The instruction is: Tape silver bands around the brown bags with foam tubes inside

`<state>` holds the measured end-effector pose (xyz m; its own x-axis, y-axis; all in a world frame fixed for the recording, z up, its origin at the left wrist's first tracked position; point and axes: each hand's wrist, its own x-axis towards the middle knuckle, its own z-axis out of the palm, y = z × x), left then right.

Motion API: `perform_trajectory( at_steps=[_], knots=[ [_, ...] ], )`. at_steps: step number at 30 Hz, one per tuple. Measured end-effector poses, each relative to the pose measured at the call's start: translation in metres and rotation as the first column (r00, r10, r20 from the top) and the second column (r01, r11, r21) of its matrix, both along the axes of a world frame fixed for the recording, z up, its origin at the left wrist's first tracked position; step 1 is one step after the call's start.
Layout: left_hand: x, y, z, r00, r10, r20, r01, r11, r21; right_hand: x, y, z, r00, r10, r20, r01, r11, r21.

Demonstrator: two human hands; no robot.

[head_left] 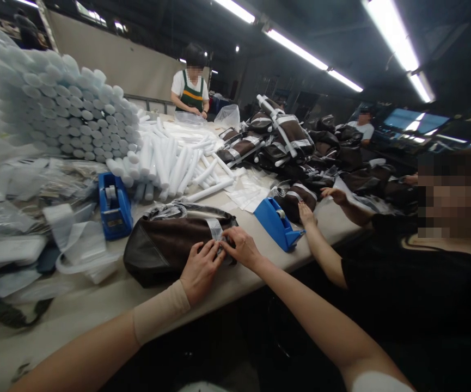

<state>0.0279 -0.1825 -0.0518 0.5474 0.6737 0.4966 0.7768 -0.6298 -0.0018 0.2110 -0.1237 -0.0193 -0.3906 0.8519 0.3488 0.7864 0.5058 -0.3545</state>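
Work at my station: dark-brown fabric bag with black panel (165, 253) lying on pale table (72, 310), 12 o'clock from me. My left hand (199, 271), beige sleeve (160, 313) on forearm, and right hand (241, 247) both on bag. Fingers close together, pressed at silvery translucent strip (215, 228); cannot tell if pinching it. Blue plastic tape dispenser (278, 224) at 2 o'clock; white foam tubes (173, 166) at 11. Neighbour's hand (309, 213) beside dispenser.
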Motion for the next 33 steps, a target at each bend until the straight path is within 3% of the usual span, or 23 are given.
perform_trajectory(
  at_steps=[3,10,15,20,22,25,28,31,33],
  knots=[
    [0.0,0.0,-0.001,1.0,0.004,0.001,-0.004,1.0,-0.004,0.002,0.007,-0.007,0.993,-0.049,-0.11,0.046,0.998,-0.032],
    [-0.001,-0.001,0.001,1.0,0.007,-0.004,-0.007,1.0,-0.009,0.0,0.016,-0.006,0.946,-0.239,-0.218,0.175,0.945,-0.275],
    [0.002,0.0,0.0,1.0,0.013,-0.007,-0.013,1.0,-0.011,-0.004,0.021,-0.008,0.959,-0.201,-0.201,0.175,0.975,-0.14],
    [-0.001,-0.002,-0.002,1.0,0.003,0.0,-0.003,1.0,-0.013,-0.003,0.023,0.001,0.914,-0.273,-0.299,0.23,0.958,-0.17],
    [-0.002,-0.001,-0.002,1.0,-0.008,0.015,0.008,1.0,-0.009,-0.005,0.013,0.007,0.9,-0.263,-0.346,0.247,0.965,-0.089],
    [0.006,0.004,0.001,1.0,0.02,0.015,-0.02,1.0,-0.002,-0.01,-0.01,0.01,0.922,-0.139,-0.361,0.195,0.973,0.124],
    [0.025,0.016,0.006,0.995,0.101,0.0,-0.101,0.995,-0.023,-0.012,-0.023,-0.003,0.931,-0.034,-0.363,0.123,0.967,0.223],
    [0.038,0.026,0.012,0.982,0.187,-0.01,-0.188,0.981,-0.054,-0.009,-0.016,-0.025,0.925,-0.047,-0.377,0.132,0.97,0.203],
    [0.035,0.02,0.017,0.979,0.203,-0.003,-0.203,0.978,-0.038,-0.003,-0.008,-0.036,0.934,-0.051,-0.354,0.112,0.981,0.155]
  ],
)
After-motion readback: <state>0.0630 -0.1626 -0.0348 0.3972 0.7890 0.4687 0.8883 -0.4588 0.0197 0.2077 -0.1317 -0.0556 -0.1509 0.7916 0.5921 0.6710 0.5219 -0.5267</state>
